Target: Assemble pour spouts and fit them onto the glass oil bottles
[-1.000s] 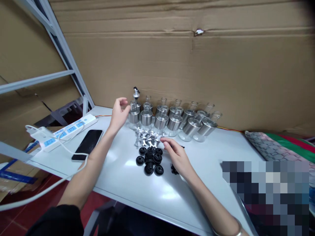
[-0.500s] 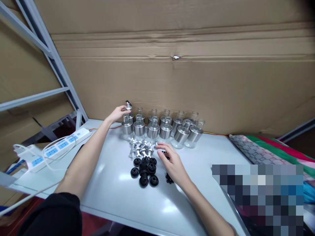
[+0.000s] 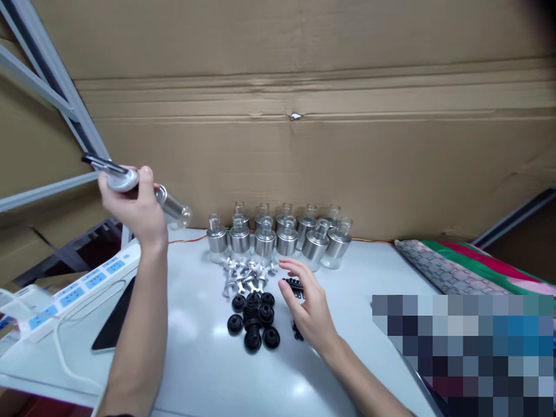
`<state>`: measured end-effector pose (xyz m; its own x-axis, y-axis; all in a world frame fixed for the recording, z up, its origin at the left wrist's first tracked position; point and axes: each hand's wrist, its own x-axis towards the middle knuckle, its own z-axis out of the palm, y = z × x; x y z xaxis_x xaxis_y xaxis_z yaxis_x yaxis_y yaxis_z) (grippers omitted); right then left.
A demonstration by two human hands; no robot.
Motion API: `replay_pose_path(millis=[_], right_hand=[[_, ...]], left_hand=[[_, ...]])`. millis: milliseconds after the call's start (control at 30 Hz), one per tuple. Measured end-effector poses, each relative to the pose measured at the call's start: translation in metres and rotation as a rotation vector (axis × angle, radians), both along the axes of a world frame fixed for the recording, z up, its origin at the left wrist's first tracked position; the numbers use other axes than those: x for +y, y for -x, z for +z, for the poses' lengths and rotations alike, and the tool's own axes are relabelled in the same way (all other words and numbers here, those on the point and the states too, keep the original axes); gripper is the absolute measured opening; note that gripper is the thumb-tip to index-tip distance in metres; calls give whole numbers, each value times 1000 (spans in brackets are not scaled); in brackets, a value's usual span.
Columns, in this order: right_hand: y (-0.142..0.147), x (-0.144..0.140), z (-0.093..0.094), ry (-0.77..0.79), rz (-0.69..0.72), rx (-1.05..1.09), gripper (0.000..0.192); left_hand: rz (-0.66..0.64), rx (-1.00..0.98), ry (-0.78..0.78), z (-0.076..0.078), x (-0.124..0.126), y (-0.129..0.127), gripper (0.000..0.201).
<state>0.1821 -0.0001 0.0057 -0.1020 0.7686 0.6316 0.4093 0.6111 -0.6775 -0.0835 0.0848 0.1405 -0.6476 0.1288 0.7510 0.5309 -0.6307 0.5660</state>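
My left hand (image 3: 134,205) is raised at the left, wrapped round the neck of a glass bottle with a metal band (image 3: 172,207). The bottle is tilted, its base pointing right and down. On its top end sits a silver cap with a black lever (image 3: 117,174). My right hand (image 3: 309,304) hovers above the table, fingers parted, with nothing in it. Small black parts (image 3: 293,286) lie partly hidden beneath it. Left of it are a heap of silver metal fittings (image 3: 247,277) and several round black stoppers (image 3: 252,315).
Several uncapped glass bottles (image 3: 264,240) with metal bands stand in two rows before a cardboard wall (image 3: 278,156). At the left lie a white power strip (image 3: 82,289) with cables and a dark phone-like slab (image 3: 113,324). Patterned cloth (image 3: 473,266) lies at the right.
My left hand has lifted the capped bottle from the left end of the back row and brought it left and nearer, tilting it. My right hand stays over the same spot.
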Motion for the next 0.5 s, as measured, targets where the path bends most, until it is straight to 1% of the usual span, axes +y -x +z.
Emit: replay_pose_path(millis=[67, 100, 167, 233, 267, 300, 400, 433, 467, 500], right_hand=[[1, -2, -2, -44, 5, -7, 25], [2, -3, -3, -59, 14, -11, 29], [3, -5, -6, -72, 42, -19, 38], [5, -7, -8, -37, 88, -29, 44], [7, -8, -9, 0, 116, -29, 46], [8, -9, -9, 43, 145, -23, 48], [13, -13, -7, 179, 235, 36, 55], [15, -15, -6, 226, 261, 66, 57], [17, -18, -4, 273, 280, 97, 58], [19, -20, -2, 320, 285, 134, 57]], left_hand=[[-50, 148, 97, 5, -30, -20, 26], [-100, 250, 182, 4, -42, -33, 25], [-185, 439, 354, -3, -59, -60, 24], [-400, 569, 507, -13, -67, -85, 21], [-505, 581, 586, -17, -67, -96, 21], [-636, 558, 664, -21, -67, -104, 22], [-1101, 370, 802, -29, -65, -120, 29], [-1226, 299, 822, -30, -66, -123, 32], [-1320, 234, 835, -31, -67, -125, 33], [-1387, 182, 840, -32, -68, -128, 34]])
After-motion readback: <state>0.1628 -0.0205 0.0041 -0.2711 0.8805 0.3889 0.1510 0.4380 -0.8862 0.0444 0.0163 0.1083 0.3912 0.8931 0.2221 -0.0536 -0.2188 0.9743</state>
